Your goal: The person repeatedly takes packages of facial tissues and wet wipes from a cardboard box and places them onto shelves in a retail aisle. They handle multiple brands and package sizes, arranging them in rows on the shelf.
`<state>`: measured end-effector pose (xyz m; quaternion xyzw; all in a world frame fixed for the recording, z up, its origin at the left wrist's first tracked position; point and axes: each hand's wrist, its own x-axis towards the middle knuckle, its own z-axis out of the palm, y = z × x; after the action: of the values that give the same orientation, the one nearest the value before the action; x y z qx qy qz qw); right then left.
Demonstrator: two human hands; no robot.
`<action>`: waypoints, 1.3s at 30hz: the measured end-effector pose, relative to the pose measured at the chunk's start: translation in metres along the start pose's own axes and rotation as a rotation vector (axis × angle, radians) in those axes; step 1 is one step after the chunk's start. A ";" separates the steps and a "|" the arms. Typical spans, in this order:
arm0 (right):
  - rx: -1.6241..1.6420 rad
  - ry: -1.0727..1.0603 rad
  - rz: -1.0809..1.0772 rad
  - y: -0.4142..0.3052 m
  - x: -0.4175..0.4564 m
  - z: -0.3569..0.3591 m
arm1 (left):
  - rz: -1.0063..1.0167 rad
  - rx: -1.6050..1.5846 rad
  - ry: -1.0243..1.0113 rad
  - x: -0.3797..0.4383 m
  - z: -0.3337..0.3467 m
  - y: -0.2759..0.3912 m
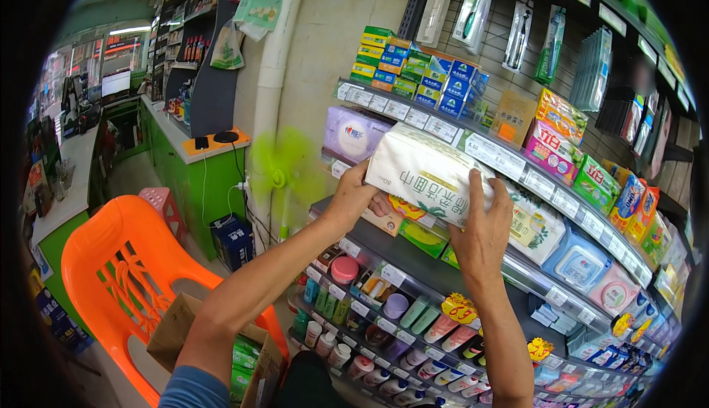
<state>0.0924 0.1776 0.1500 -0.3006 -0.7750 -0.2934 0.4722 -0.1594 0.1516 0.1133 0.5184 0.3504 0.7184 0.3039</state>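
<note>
Between my two hands is a white soft pack of face tissues [424, 167], tilted in front of a store shelf. My left hand [354, 195] grips its left end, fingers curled around the lower corner. On the right side, my right hand [484, 214] presses against the pack with its thumb below and fingers on top. Just behind it on the shelf sits a purple tissue pack [354, 134], to the left. A similar white tissue pack [534, 225] and a blue wet-wipe pack [579, 258] stand to the right.
An orange plastic chair [119, 231] stands at my left, with an open cardboard box [177, 325] of green packs near it. A green fan [277, 175] spins by a white pipe [274, 59]. Toothpaste boxes [410, 70] fill the upper shelf; bottles [338, 355] line the lower ones.
</note>
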 end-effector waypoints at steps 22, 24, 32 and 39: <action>-0.068 -0.047 0.030 -0.007 0.007 -0.002 | -0.076 0.052 -0.079 0.021 -0.002 -0.006; -0.073 -0.058 0.030 -0.008 0.010 -0.003 | -0.079 0.084 -0.056 0.022 -0.001 -0.005; -0.055 -0.132 0.056 -0.002 0.025 -0.004 | 0.070 0.219 0.014 0.014 0.003 -0.007; -0.061 -0.085 0.061 0.001 0.016 0.012 | 0.034 0.213 -0.031 0.012 0.001 -0.004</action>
<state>0.0807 0.1896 0.1601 -0.3506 -0.7754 -0.2895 0.4382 -0.1618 0.1637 0.1167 0.5646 0.4112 0.6740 0.2404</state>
